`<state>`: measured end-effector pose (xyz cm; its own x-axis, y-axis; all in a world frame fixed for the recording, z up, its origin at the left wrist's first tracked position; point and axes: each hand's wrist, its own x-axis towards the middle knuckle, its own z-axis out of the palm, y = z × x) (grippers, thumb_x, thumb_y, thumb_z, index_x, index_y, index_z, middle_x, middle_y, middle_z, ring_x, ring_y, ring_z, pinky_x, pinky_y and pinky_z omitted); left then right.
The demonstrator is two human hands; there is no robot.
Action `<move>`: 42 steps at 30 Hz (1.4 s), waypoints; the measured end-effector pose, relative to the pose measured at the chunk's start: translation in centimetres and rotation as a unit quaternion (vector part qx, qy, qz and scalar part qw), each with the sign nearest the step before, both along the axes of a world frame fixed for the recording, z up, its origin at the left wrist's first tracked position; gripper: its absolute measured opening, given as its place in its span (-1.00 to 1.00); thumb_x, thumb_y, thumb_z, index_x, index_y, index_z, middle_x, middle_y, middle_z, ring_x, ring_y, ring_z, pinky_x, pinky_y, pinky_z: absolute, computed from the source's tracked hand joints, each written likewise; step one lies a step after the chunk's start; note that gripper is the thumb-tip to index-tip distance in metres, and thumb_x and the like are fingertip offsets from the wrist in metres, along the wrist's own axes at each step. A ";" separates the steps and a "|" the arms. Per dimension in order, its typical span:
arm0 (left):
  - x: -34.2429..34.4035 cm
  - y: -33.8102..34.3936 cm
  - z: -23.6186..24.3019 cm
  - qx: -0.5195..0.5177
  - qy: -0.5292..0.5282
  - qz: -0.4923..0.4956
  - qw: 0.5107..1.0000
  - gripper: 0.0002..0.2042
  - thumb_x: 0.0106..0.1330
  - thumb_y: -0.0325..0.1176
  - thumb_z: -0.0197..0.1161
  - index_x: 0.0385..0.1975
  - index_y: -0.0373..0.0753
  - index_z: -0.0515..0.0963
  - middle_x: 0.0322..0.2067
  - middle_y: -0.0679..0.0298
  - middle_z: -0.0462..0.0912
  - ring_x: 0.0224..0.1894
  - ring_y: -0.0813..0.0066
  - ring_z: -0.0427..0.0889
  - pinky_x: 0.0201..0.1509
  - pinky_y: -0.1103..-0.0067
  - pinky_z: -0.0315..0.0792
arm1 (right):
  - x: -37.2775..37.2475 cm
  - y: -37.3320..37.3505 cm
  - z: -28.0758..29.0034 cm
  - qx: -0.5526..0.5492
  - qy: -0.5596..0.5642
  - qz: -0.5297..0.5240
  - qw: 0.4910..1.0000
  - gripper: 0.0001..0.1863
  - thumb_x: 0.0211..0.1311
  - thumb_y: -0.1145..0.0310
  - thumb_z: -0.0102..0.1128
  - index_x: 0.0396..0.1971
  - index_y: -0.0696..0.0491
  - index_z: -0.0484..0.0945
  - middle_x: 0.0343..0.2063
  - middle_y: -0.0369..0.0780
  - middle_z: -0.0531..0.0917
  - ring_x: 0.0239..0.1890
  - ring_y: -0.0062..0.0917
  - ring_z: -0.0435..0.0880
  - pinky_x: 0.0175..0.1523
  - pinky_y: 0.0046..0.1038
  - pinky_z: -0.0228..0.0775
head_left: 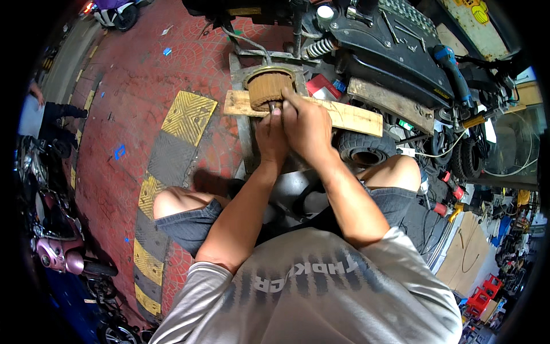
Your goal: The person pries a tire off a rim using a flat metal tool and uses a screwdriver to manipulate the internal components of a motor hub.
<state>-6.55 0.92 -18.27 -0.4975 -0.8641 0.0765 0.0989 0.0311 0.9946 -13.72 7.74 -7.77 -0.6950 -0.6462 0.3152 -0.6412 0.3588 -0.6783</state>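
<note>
A round brown motor stator [268, 87] with a ridged edge stands on its side just ahead of me, a pale metal ring [292, 73] behind its upper edge. A short metal shaft [275, 105] sticks out of it toward me. My left hand [271, 137] is closed at the shaft, its thumb lying along it. Close against it, my right hand [309, 126] is also closed there, with a finger reaching up to the stator's face. A wooden plank [355, 119] runs crosswise beneath the stator and my right hand. The fingers partly hide the shaft.
A black vehicle body [395, 63] with loose wrenches [408, 34] and a blue power tool [452, 71] stands at the right. Below the plank is a small tyre [366, 150]. A yellow-and-black ramp strip [189, 117] crosses the red paving at left. Motorbikes [60, 255] line the far left.
</note>
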 end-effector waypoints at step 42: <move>0.1 0.5 0.8 -0.041 -0.039 -0.015 0.998 -0.53 0.62 -0.13 0.00 -0.37 -0.45 0.59 -0.54 0.07 0.64 -0.45 0.38 0.54 -0.29 0.35 0.41 | -2.2 -0.9 2.3 0.043 0.043 0.021 0.998 -0.66 0.40 0.23 0.21 0.07 -0.07 0.80 -0.37 0.13 0.74 -0.26 0.08 0.78 -0.06 -0.02 0.62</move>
<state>-6.47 1.45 -17.43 -0.5302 -0.8412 0.1062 0.0241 0.1103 0.9936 -15.89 6.80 -5.52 -0.6401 -0.7010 0.3143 -0.7109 0.3854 -0.5883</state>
